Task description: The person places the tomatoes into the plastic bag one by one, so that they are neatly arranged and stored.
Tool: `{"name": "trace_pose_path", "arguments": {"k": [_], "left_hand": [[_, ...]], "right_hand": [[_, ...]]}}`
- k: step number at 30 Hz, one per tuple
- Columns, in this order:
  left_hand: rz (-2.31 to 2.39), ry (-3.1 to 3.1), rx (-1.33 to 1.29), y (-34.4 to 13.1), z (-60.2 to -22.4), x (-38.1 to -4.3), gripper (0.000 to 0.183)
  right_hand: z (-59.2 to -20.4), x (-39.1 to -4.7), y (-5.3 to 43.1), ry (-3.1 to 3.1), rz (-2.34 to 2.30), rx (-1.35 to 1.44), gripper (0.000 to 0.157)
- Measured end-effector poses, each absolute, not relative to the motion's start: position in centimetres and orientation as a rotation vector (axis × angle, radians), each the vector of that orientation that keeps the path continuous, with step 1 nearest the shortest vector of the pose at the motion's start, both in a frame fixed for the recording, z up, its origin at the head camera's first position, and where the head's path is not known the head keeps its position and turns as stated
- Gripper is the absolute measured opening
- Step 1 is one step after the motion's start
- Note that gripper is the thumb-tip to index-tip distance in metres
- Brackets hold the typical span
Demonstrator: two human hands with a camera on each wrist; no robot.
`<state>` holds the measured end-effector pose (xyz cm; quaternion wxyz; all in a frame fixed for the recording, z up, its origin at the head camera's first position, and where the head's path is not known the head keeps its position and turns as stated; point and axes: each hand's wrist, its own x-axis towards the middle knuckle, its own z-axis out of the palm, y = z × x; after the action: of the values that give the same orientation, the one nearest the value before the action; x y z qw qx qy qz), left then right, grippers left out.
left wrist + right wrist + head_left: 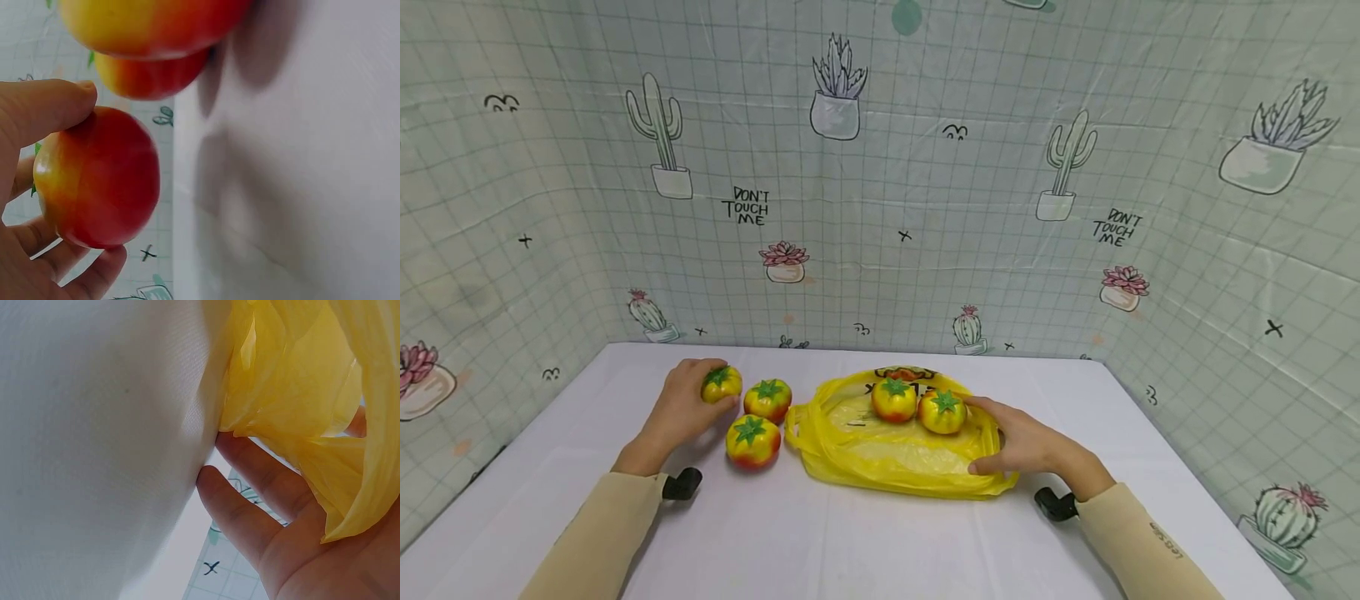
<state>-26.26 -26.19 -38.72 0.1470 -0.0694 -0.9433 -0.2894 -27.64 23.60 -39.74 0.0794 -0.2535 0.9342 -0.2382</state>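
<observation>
In the head view, holding a yellow-and-red fruit [721, 385] in the left grip [676, 410], clamped between thumb and fingers at the left of the desk [850, 550], just beside the rear loose fruit [767, 401] and near the front loose fruit [753, 442]. With the right grip [1033, 442], spanning the right end of the yellow bag [887, 473], thumb and fingers apart. Liable to knock the rear loose fruit rolling if carried low to the right; liable, with a tug on the thin film, to upset the left paired fruit [893, 401] and right paired fruit [943, 412], in or on the bag, cannot tell which. Facing upward with the green star top [721, 376].

In the left wrist view, apparently clear of the desk, red base towards it. Could slip, given glossy skin and a fingertip hold. Squat, roughly upright along the stem, slightly broader across; no marked long axis.

In the right wrist view, touching the desk with spread fingertips [209, 478], film lying over the palm. Likely to sag across the opening if released, being so limp.
</observation>
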Motion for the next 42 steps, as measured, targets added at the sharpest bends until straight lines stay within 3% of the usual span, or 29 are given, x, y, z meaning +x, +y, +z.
{"name": "trace_pose_path", "arguments": {"k": [42], "left_hand": [[-0.739,-2.515,-0.584,-18.8,-35.0,-23.5,0.051]], "right_hand": [[-39.7,-27.6,23.6,2.795,-0.724,-0.764,0.097]]}}
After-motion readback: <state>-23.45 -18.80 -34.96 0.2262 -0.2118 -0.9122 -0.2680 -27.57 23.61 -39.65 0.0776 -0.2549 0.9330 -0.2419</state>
